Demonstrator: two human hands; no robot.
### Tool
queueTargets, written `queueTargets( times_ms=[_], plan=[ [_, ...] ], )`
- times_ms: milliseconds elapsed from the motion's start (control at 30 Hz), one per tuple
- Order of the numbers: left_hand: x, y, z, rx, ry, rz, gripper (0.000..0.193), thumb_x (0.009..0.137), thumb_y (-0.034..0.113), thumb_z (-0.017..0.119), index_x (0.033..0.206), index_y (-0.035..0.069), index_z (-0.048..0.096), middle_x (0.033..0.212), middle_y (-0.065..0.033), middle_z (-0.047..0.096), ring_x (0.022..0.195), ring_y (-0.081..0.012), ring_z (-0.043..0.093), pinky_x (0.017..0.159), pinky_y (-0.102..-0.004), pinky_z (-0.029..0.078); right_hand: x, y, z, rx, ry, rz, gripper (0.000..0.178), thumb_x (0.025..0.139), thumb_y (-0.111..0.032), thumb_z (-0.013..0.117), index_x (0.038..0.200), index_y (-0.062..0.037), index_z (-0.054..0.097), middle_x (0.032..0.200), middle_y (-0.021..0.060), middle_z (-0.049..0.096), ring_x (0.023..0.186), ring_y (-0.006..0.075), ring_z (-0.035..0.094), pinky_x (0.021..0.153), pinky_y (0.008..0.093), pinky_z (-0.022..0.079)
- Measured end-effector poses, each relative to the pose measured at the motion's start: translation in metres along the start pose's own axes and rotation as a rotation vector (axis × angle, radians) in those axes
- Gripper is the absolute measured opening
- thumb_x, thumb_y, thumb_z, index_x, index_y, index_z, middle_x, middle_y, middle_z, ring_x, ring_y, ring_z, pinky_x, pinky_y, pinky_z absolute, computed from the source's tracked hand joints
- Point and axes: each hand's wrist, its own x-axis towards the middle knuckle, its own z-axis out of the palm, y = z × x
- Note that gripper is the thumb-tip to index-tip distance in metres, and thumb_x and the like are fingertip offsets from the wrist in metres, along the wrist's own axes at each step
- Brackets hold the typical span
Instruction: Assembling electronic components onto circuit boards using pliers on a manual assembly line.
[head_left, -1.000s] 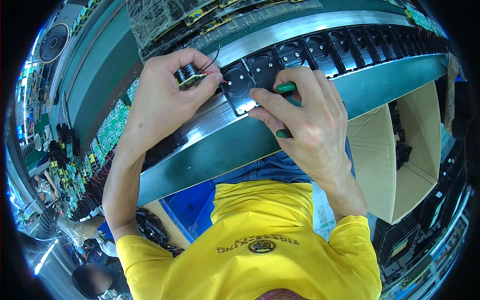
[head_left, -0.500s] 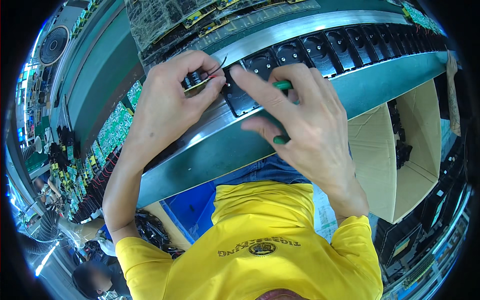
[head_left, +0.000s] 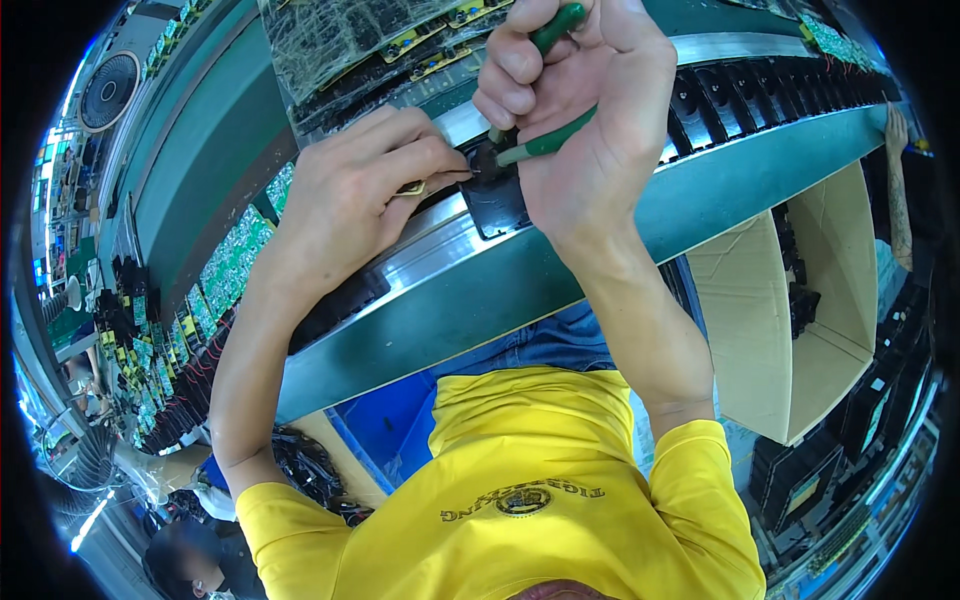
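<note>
My left hand (head_left: pixel 345 195) pinches a small circuit board (head_left: pixel 412 188); only its yellowish edge shows between my fingers. My right hand (head_left: pixel 610 130), turned palm up, is wrapped round green-handled pliers (head_left: pixel 560 138). Their dark jaws point left, close to my left fingertips, above a black plastic case (head_left: pixel 497 210) lying on the metal track. Exactly what the jaws touch is hidden by the fingers and shadow.
More black cases (head_left: pixel 740 105) line the track to the right. Plastic-wrapped circuit boards (head_left: pixel 350 50) lie beyond it, and green boards (head_left: pixel 235 245) at left. A cardboard box (head_left: pixel 830 300) stands near right; another person's arm (head_left: pixel 898 190) is at far right.
My right hand has turned palm up and moved away from me, bringing the pliers' jaws to my left fingertips. My left hand has shifted slightly right, still holding the circuit board.
</note>
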Motion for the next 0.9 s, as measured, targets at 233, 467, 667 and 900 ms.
queueTargets(
  times_ms=[233,467,667,900],
  plan=[
    [-0.002,0.000,0.006,0.007,0.069,0.017,0.015,0.092,0.004,0.081,0.105,0.011,0.078,0.107,-0.0004,0.071,0.094,-0.0220,0.068,0.079,-0.0354,0.055,0.002,0.011,0.007,-0.039,0.035,-0.041,0.045,0.122,-0.042,0.044,0.102,-0.0058,0.062,0.078,0.0016,0.051,0.067,0.0121,0.040,0.065,0.0276,0.036],
    [0.000,0.006,0.001,-0.014,0.038,-0.056,0.012,0.095,0.007,0.081,0.106,0.010,0.077,0.107,-0.0014,0.072,0.091,-0.0238,0.069,0.078,-0.0368,0.055,0.004,0.021,0.002,-0.227,0.016,-0.161,0.042,0.123,-0.037,0.043,0.100,-0.0070,0.062,0.079,0.0009,0.051,0.069,0.0112,0.040,0.065,0.0267,0.036],
    [0.003,0.034,-0.015,-0.111,-0.005,-0.307,0.010,0.099,0.010,0.082,0.107,0.010,0.077,0.108,-0.0026,0.073,0.087,-0.0251,0.070,0.078,-0.0368,0.055,-0.022,-0.066,0.002,-0.178,-0.216,-0.002,0.057,0.089,-0.020,0.095,0.144,-0.0239,0.081,0.117,0.0025,0.066,0.094,0.0195,0.060,0.080,0.0321,0.054],
    [0.002,0.034,0.000,-0.078,0.119,-0.241,0.008,0.100,0.010,0.083,0.106,0.010,0.077,0.111,-0.0012,0.072,0.083,-0.0221,0.069,0.073,-0.0345,0.054,-0.067,-0.091,-0.047,-1.822,-0.539,-0.444,0.028,0.091,-0.022,0.093,0.119,-0.0234,0.091,0.117,0.0026,0.065,0.095,0.0194,0.059,0.080,0.0320,0.052]
  ],
)
